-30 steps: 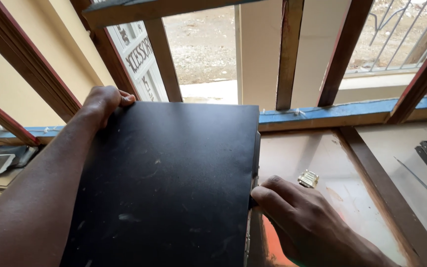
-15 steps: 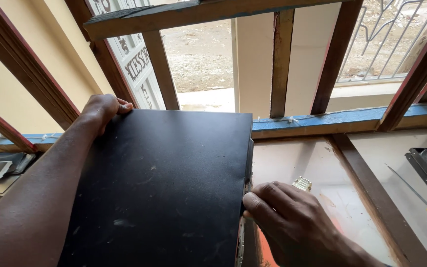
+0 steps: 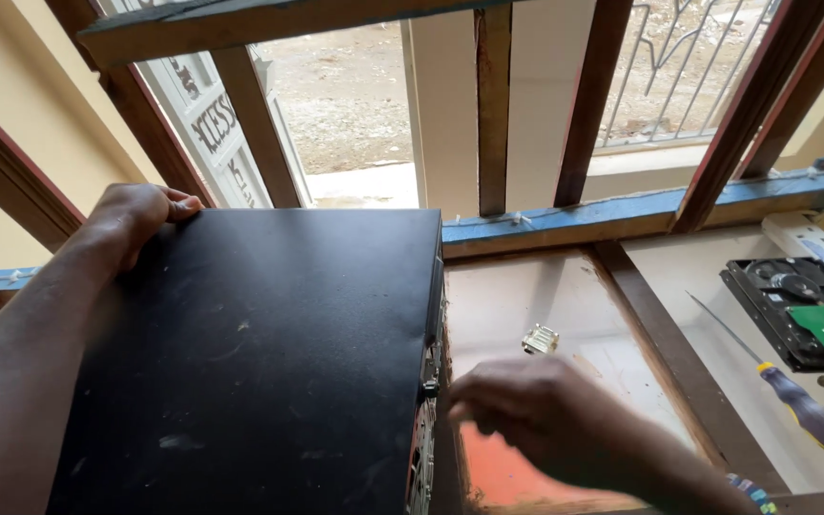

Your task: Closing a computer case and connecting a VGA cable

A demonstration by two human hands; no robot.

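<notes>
A wooden worktop [image 3: 526,305] sits under a barred window frame that looks onto bare ground outside. The right hand [image 3: 550,420] has come off the edge of the black computer case [image 3: 259,362] and now hangs blurred just beside its side panel, fingers loosely curled around nothing. The left hand [image 3: 135,219] still hooks its fingers over the case's far corner, so one hand alone steadies it. A small metal connector [image 3: 540,339] lies near; a screwdriver [image 3: 793,396] and opened hard drive [image 3: 808,310] lie well apart.
</notes>
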